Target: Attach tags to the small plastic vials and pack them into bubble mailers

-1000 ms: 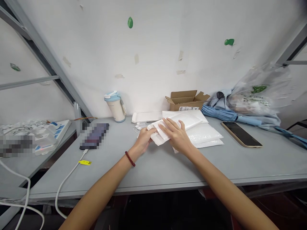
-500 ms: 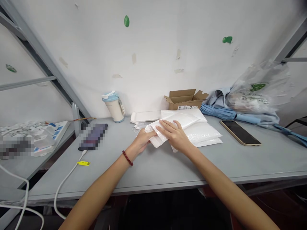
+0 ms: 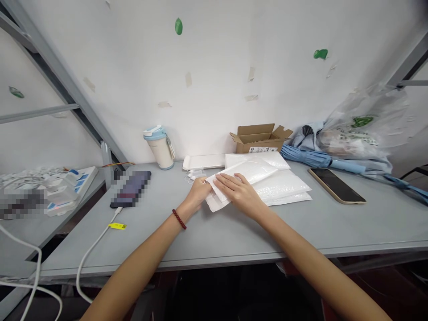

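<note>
A white bubble mailer lies tilted across other white bubble mailers on the grey desk. My left hand is closed around its near left end, thumb on top; the fingers underneath are mostly hidden. Across the folded-over end of that same mailer, my right hand lies with its fingers stretched out and side by side, the thumb also showing on the upper side. Small white pieces with thin cords lie just beyond my left hand. Behind them is a flat white package.
An open cardboard box and a cream-and-blue tumbler stand along the wall. On the right lie a phone, a folded blue umbrella and a plastic bag. A blurred phone with a white cable lies left.
My right hand has drawn its fingers together and come down flatter on the mailer's end. The mailer's near end has turned slightly toward me. My left hand keeps its hold.
</note>
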The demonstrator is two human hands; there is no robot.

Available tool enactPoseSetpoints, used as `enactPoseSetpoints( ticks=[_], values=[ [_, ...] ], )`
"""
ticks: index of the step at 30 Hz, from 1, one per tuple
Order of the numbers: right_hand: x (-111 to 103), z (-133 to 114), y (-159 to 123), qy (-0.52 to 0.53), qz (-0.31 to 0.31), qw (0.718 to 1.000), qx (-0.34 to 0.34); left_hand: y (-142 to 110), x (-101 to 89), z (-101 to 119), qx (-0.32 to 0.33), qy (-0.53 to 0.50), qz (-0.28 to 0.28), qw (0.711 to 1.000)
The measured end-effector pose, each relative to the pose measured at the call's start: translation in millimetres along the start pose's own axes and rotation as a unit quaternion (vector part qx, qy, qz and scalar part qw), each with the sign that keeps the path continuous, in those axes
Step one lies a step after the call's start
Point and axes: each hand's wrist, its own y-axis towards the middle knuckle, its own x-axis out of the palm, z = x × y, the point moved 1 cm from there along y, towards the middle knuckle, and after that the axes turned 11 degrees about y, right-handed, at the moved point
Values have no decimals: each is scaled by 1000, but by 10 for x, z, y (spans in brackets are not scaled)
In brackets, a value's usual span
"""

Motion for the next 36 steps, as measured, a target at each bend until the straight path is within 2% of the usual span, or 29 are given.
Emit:
enactPoseSetpoints(
  ticks=[7, 11, 14, 16, 20, 22, 26, 30, 33, 36],
  values=[
    [6, 122, -40, -54, 1, 994, 98, -34, -52, 121, 5, -62, -84, 994],
    [-8, 166, -59, -75, 11, 988, 134, -55, -89, 172, 15, -45, -80, 996],
    [-8, 158, -54, -71, 32, 987, 138, -75, -65, 191, 68, -31, -51, 996],
    [-5, 149, -49, -67, 58, 987, 133, -91, -31, 187, 123, 20, -19, 992],
    [-19, 137, -42, -69, 112, 982, 134, -135, 67, 154, 263, 173, 30, 949],
    [-43, 127, -36, -65, 132, 980, 136, -154, 123, 131, 293, 198, 30, 935],
    [-119, 96, -14, -63, 179, 972, 138, -167, 212, 88, 273, 171, 32, 946],
    [-177, 102, 22, -73, 209, 962, 158, -174, 259, 71, 215, 64, 29, 974],
    [-179, 161, 50, -76, 204, 961, 169, -195, 297, 80, 188, 16, -5, 982],
    [-141, 263, 53, -66, 167, 969, 172, -214, 354, 63, 166, 19, -55, 984]
  ],
)
